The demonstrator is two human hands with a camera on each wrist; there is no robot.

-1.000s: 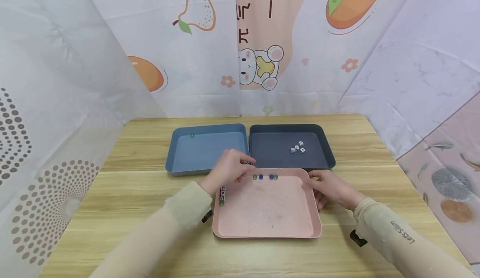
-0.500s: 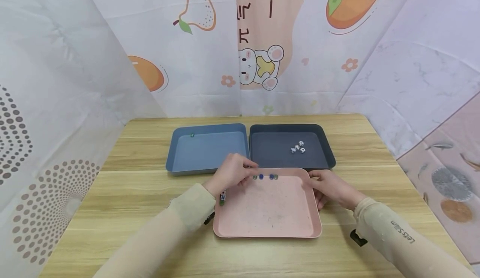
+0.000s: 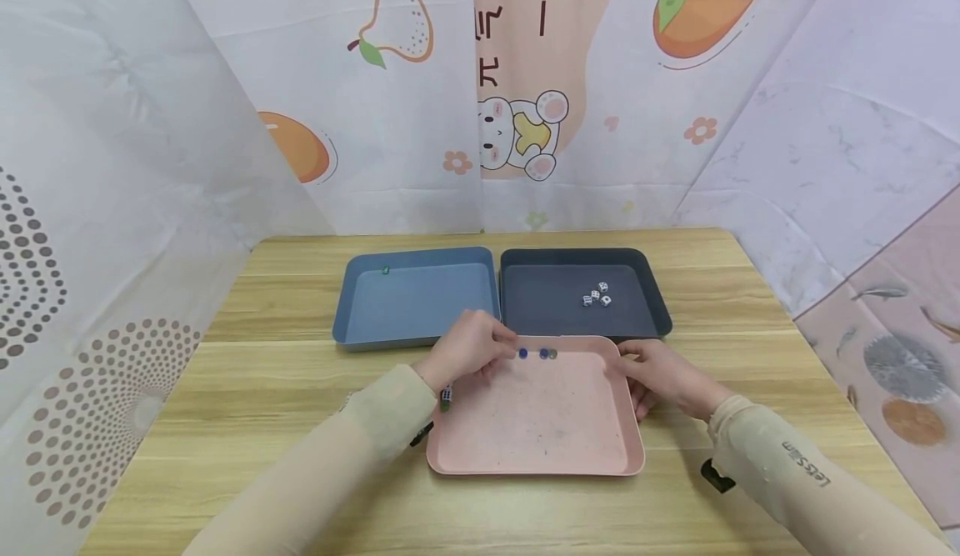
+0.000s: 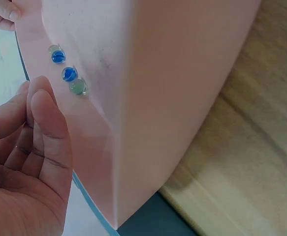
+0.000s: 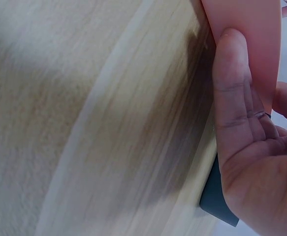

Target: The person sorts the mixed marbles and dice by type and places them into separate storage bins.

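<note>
We work here at the far wall of the pink tray [image 3: 547,431], where a row of four marbles [image 4: 70,74] lies. The left hand [image 3: 468,346] is at the tray's far left, beside the row. Its fingers are bent, tips drawn together; we cannot tell whether anything is between them. The right hand [image 3: 660,377] grasps the pink tray's far right corner. For good fingertip work, we judge, we should approach from above, touch one piece lightly and avoid nudging its neighbours, since marbles roll easily. The right hand's hold should steady the tray without tilting it.

Edges and room, left to right: the blue tray [image 3: 412,306] stands far left, with a small green piece [image 3: 386,270] by its far wall. Dice [image 3: 447,393], partly hidden by the left sleeve [image 3: 390,414], line the pink tray's left wall; we should lift the wrist over them. The pink tray's middle and near floor give ample room. The dark tray [image 3: 540,302], holding white dice [image 3: 596,295], lies just beyond its far rim.
</note>
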